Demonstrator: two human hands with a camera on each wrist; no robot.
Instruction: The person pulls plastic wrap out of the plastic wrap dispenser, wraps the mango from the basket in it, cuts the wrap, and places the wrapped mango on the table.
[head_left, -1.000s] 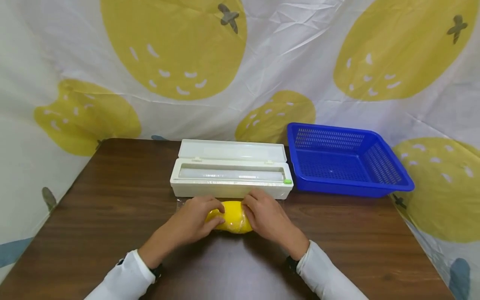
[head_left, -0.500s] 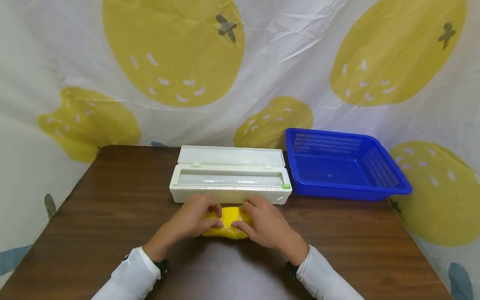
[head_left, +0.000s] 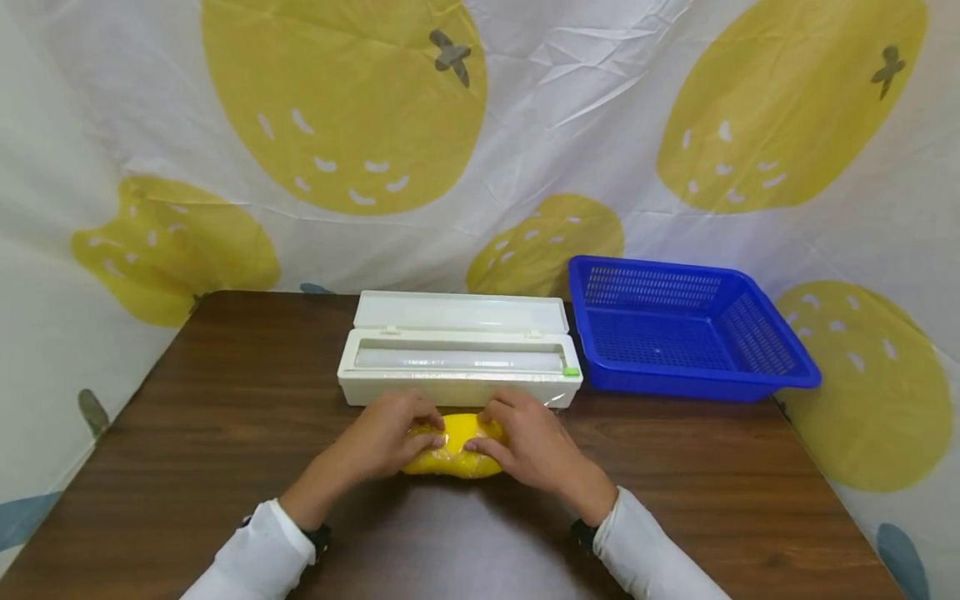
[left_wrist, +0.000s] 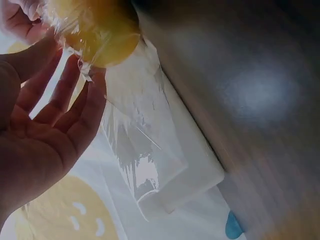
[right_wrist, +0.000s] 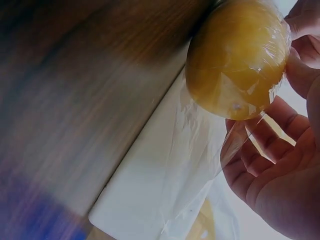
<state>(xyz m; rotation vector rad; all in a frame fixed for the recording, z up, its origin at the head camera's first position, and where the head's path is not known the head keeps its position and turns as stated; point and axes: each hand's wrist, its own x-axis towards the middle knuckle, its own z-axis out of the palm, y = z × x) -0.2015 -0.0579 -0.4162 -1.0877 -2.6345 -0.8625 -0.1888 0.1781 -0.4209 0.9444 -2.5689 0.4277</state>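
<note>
A smooth, oblong yellow fruit [head_left: 459,433] lies in front of the white cling film dispenser [head_left: 457,392], with clear cling film [left_wrist: 142,125] over it. In both wrist views the film runs from the fruit to the dispenser. My left hand [head_left: 390,429] holds the fruit's left end, thumb at the near side and fingers beyond. At the right end my right hand [head_left: 528,437] grips in the same way, its thumb lying over the near side. Creased film bunches at the left fingertips [left_wrist: 97,75]. The fruit's ends are partly hidden by the hands in the head view.
The dispenser's lid [head_left: 461,312] stands open behind, showing a roll of film [head_left: 457,359] inside. A green slider [head_left: 571,372] sits at its right end. To the right stands a blue plastic basket [head_left: 697,379] on the brown table [head_left: 712,483]. A printed cloth [head_left: 540,142] hangs behind.
My right thumb has moved left onto the fruit's near side, and the fruit has turned slightly under the hands. The head view has tilted a little. Little differs over the last half second.
</note>
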